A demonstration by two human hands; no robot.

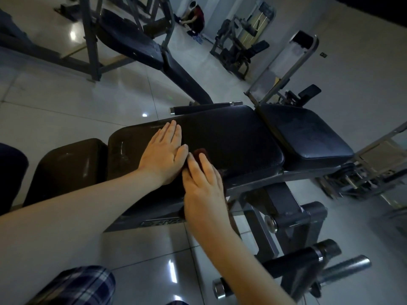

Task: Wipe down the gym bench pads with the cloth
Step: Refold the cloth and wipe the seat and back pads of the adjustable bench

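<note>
You had both hands on the bench's long middle pad (229,137), near its front edge. Your left hand (165,155) lay flat with the fingers straight and close together, bracing on the vinyl and holding nothing. Your right hand (203,181) pressed down, fingers extended, on the dark red cloth (200,153). The cloth was bunched under your palm at the pad's front edge, with only a fold showing past your fingertips.

By my reading you were partway through this pad: the cloth sat at its near side, and the stretch toward its right end and back edge looked yet to be covered. No pad showed a wet trail, so I could not tell what had already been wiped. The seat pad (308,137) to the right and the small pad (66,166) to the left were both untouched by either hand and probably remained to do.
</note>
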